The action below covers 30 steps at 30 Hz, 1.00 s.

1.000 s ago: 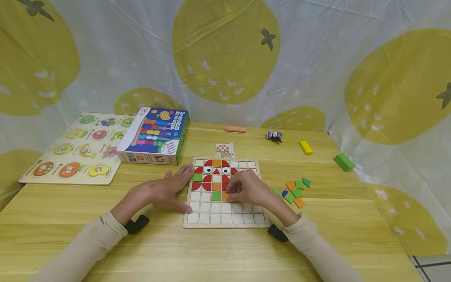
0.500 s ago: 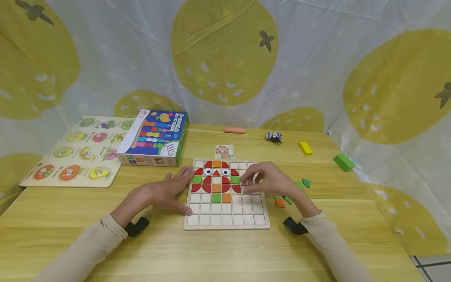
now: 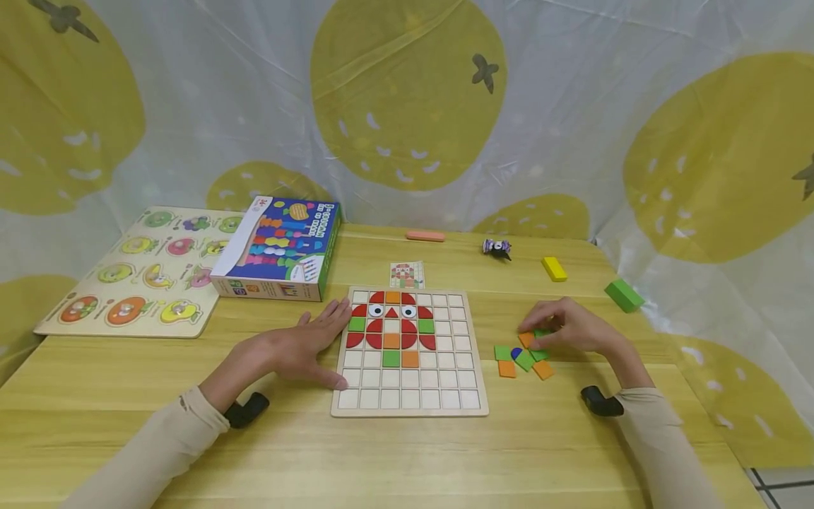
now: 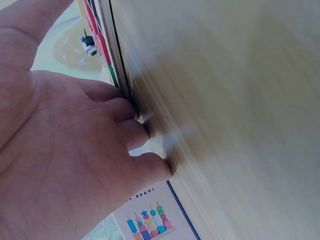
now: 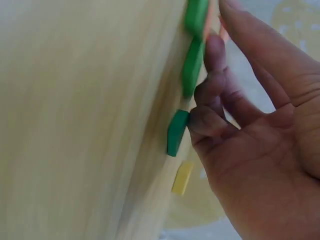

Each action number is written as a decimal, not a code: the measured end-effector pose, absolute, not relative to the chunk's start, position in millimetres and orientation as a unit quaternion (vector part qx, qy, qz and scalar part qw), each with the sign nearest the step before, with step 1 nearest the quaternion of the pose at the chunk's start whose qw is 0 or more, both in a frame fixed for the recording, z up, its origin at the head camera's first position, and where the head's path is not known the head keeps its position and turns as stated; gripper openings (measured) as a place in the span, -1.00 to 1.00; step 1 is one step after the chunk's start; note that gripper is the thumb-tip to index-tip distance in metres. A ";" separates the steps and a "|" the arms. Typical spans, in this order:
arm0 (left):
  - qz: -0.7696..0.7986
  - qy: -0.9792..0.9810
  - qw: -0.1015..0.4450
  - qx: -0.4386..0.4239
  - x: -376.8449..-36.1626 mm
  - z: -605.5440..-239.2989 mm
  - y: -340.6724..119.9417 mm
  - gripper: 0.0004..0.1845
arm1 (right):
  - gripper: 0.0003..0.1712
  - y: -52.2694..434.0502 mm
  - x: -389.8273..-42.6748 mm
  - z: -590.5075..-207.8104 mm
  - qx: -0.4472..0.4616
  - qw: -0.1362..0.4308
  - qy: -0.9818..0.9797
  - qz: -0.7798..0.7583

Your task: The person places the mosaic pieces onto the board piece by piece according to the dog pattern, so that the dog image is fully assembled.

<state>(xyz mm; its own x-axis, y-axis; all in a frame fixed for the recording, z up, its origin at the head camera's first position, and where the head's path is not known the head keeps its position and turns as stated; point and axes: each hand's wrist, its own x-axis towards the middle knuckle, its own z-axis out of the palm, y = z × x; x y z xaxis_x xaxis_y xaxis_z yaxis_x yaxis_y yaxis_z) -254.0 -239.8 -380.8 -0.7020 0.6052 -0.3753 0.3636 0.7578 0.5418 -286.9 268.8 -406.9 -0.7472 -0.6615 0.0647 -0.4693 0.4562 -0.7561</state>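
Observation:
A wooden grid board (image 3: 409, 400) lies flat on the table, its cells partly filled with red, orange and green pieces and two round eye pieces. My left hand (image 3: 302, 351) rests spread at the board's left edge; in the left wrist view its fingertips touch the table beside that edge. Right of the board lies a loose group of pieces: orange tiles (image 3: 506, 369), green tiles (image 3: 502, 353) and a small blue piece (image 3: 516, 351). Over this group my right hand (image 3: 572, 329) hovers, thumb and forefinger apart around an orange tile (image 3: 526, 340). A dark green angled piece (image 5: 177, 133) lies under its curled fingers.
Behind the board lies a small pattern card (image 3: 407, 274). A bead-toy box (image 3: 280, 247) overlaps a fruit puzzle board (image 3: 133, 276) at left. Farther back are a pink bar (image 3: 425, 236), a purple-black trinket (image 3: 497, 248), a yellow block (image 3: 554, 269) and a green block (image 3: 624, 295).
My right hand has left an orange tile in the board's grid and moved right to the loose pieces. My left hand has stayed at the board's edge.

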 end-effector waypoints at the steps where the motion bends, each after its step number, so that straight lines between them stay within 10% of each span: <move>1: 0.219 0.896 0.276 0.271 -254.1 -380.7 -239.5 0.33 | -0.73 272.0 -286.3 -406.7 -0.336 0.119 0.847 -0.395; 30: 0.219 0.895 0.274 0.275 -253.7 -380.3 -240.0 0.32 | -0.85 254.8 -279.5 -388.0 -0.235 0.115 0.898 -0.354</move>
